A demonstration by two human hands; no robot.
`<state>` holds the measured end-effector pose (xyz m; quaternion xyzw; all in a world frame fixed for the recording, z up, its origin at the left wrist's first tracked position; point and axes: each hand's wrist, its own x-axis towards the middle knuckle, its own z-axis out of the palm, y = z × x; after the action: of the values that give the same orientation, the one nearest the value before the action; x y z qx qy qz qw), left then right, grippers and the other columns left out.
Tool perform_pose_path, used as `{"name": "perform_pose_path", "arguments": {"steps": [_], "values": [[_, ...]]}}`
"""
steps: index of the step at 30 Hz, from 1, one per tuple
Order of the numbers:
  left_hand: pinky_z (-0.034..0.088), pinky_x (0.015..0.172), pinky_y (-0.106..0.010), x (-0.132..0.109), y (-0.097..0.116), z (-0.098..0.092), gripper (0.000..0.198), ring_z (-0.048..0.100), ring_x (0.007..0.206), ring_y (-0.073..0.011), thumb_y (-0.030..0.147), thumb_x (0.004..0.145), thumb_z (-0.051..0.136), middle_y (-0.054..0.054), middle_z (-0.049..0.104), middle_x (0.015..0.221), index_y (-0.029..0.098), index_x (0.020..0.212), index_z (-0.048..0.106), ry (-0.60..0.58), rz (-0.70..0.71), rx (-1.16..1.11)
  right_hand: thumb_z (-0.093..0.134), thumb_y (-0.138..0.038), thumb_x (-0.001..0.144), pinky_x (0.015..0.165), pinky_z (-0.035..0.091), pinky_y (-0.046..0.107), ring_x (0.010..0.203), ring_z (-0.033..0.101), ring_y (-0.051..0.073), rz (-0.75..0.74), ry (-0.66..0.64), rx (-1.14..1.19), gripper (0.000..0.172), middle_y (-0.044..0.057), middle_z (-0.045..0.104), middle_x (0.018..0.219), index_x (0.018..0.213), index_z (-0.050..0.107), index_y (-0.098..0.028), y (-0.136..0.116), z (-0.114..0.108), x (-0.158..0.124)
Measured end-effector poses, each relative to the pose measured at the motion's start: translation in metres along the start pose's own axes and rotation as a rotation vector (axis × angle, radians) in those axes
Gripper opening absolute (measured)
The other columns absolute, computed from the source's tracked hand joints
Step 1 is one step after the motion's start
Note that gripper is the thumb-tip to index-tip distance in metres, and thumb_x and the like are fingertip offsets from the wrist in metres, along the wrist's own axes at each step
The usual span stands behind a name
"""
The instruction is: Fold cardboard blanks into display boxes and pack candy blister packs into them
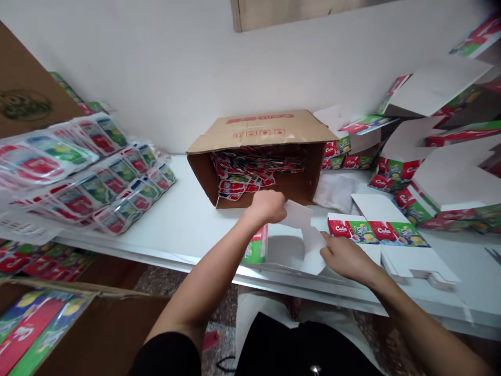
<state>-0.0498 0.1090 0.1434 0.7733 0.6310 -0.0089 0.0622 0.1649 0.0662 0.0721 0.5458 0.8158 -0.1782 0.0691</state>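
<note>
Between my hands, at the table's front edge, is a partly folded display carton (287, 246), white inside with red and green print on its left side. My left hand (269, 206) is closed on its upper flap, the thumb hidden. My right hand (346, 255) pinches the flap on the carton's right side. Just beyond my left hand, a brown cardboard box (258, 127) lies on its side, its opening toward me, with many red and green sachets (242, 184) inside. Flat printed carton blanks (378, 231) lie stacked beside my right hand.
Strips of clear-wrapped packets (129, 206) pile up on the left of the white table (183, 209). Made-up cartons with raised lids (457, 180) stack at the right. A clear plastic bag (334, 192) sits near the box. Below left stands an open carton (97, 334).
</note>
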Motion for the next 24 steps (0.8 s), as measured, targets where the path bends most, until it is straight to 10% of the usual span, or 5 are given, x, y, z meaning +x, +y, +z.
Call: {"name": "perform_pose_path", "arguments": {"steps": [9,12,14,19,24], "values": [[0.051,0.083,-0.035,-0.023,-0.010,0.042,0.051,0.064,0.104,-0.0246,0.049,0.087,0.050,-0.010,0.067,0.118,0.017,0.127,0.054,0.047,0.076,-0.222,0.038,-0.020,0.084,0.070,0.042,0.036,0.090,0.066,0.033,0.150,-0.011,-0.086,0.044,0.020,0.069,0.098,0.124,0.051,-0.008,0.022,0.006,0.015],[0.047,0.094,-0.034,-0.051,-0.003,0.023,0.049,0.058,0.114,-0.0217,0.047,0.089,0.051,-0.011,0.062,0.124,0.014,0.126,0.052,0.325,0.345,-0.434,0.037,-0.019,0.084,0.071,0.043,0.038,0.092,0.066,0.034,0.152,-0.003,-0.082,0.042,0.021,0.069,0.099,0.123,0.052,-0.008,0.014,0.001,0.018],[0.045,0.098,-0.032,-0.071,0.006,0.015,0.054,0.058,0.112,-0.0198,0.049,0.086,0.055,-0.010,0.063,0.123,0.016,0.128,0.049,0.272,0.643,-0.466,0.037,-0.019,0.085,0.071,0.043,0.038,0.093,0.066,0.034,0.155,0.000,-0.083,0.041,0.021,0.069,0.099,0.121,0.052,-0.008,0.011,0.000,0.020],[0.021,0.117,-0.050,-0.097,0.012,0.032,0.036,0.064,0.097,-0.0265,0.029,0.080,0.063,-0.009,0.073,0.085,0.011,0.111,0.063,0.095,0.904,0.094,0.037,-0.019,0.085,0.070,0.044,0.038,0.088,0.066,0.034,0.145,0.036,-0.122,0.043,0.018,0.070,0.092,0.125,0.051,-0.010,0.008,-0.009,0.019],[0.019,0.119,-0.050,-0.094,0.002,0.042,0.025,0.055,0.118,-0.0265,0.009,0.085,0.051,-0.012,0.069,0.109,0.010,0.106,0.065,0.414,0.726,0.411,0.035,-0.029,0.090,0.066,0.043,0.037,0.077,0.066,0.031,0.235,0.505,-0.188,0.055,0.014,0.070,0.095,0.144,0.035,-0.020,0.009,-0.048,-0.017]]}}
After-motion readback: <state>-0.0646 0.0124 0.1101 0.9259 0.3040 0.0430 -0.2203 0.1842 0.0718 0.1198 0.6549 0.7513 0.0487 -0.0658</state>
